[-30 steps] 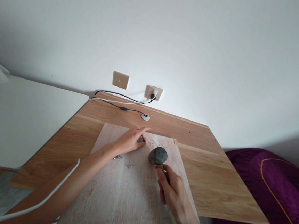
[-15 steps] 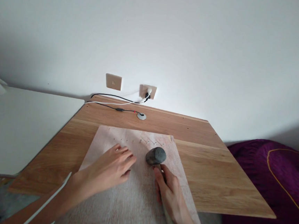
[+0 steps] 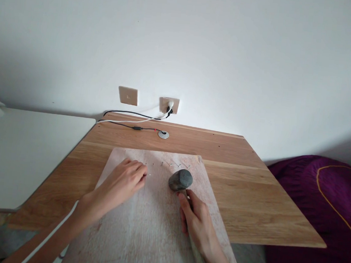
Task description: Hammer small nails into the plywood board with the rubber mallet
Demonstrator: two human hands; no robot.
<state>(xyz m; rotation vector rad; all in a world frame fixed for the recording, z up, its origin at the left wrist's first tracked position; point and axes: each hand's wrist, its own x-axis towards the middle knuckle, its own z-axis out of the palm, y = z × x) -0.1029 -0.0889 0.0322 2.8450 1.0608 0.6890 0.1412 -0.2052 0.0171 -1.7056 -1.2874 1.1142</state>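
Observation:
In the head view my right hand [image 3: 200, 221] is wrapped round the handle of a mallet [image 3: 181, 180] with a dark grey, rounded head. The mallet's head is over the pale wooden board [image 3: 154, 228]. My left hand [image 3: 128, 178] is closed in a pinch above the board's left side. A tiny pale glint shows beside its fingertips, too small to name. Several small metal nails [image 3: 170, 164] stand in a row near the board's far edge, beyond the mallet. Small dark holes or marks [image 3: 153, 164] continue that row to the left, partly hidden by my left hand.
The board lies on a wooden desk [image 3: 255, 208] against a white wall. Cables [image 3: 124, 122] run along its back to a wall socket [image 3: 169, 105] and a grommet [image 3: 163, 134]. A white tabletop [image 3: 32, 156] adjoins on the left; a purple beanbag [image 3: 298, 199] is at right.
My left hand has gone from loosely spread fingers to a pinch and moved slightly left and up. My right hand still holds the mallet. The camera view has shifted a little.

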